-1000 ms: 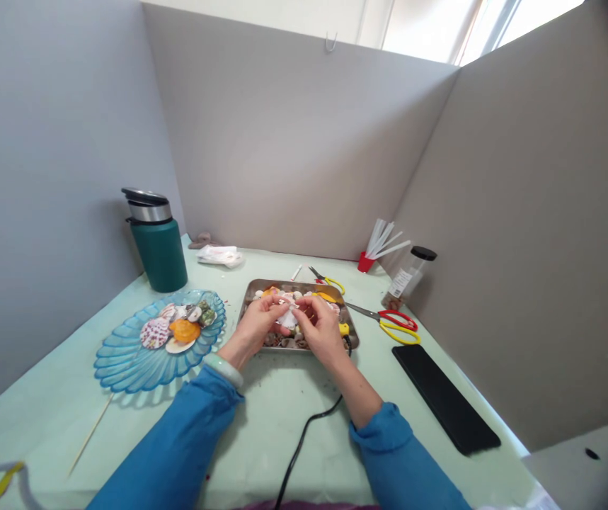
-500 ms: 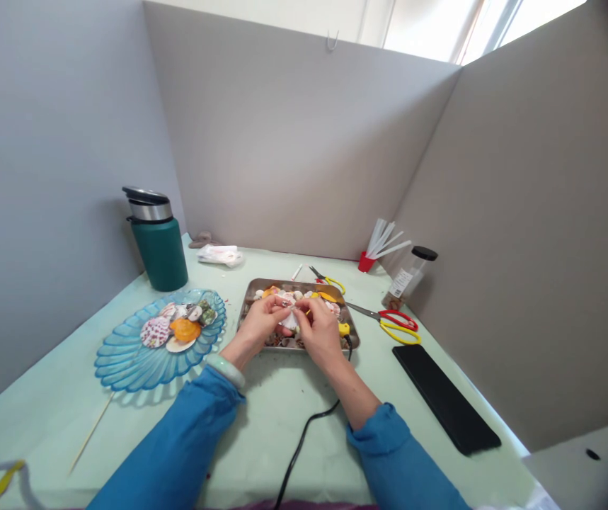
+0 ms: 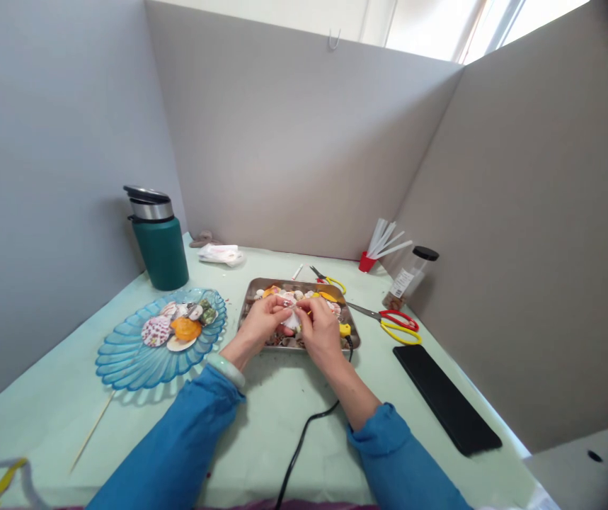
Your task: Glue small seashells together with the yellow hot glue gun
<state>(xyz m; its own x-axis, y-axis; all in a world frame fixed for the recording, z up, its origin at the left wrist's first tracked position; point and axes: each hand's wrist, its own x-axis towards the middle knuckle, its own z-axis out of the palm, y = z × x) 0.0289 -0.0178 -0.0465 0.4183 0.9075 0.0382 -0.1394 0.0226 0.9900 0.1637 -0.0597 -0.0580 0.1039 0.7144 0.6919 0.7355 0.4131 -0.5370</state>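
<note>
Above a metal tray (image 3: 247,306) of mixed shells, my left hand (image 3: 262,322) is closed on a white seashell (image 3: 293,321). Close beside it, my right hand (image 3: 318,327) pinches at the shell's upper edge, fingertips nearly meeting those of the left. Whether a small piece sits between the right fingertips I cannot make out. A yellow-bodied tool (image 3: 345,330) with a black cord (image 3: 304,433) lies at the tray's right side, partly behind my right hand.
Left stands a blue scalloped dish (image 3: 128,354) with several shells, near a green bottle (image 3: 161,251). On the right are red-and-yellow scissors (image 3: 399,322), smaller scissors (image 3: 330,279), a black phone-like slab (image 3: 444,397), a tilted jar (image 3: 410,278) and white sticks in a red cup (image 3: 366,263).
Almost nothing differs. Both hands stay over the tray on the white shell, with only a slight shift of the fingers and of the camera view.
</note>
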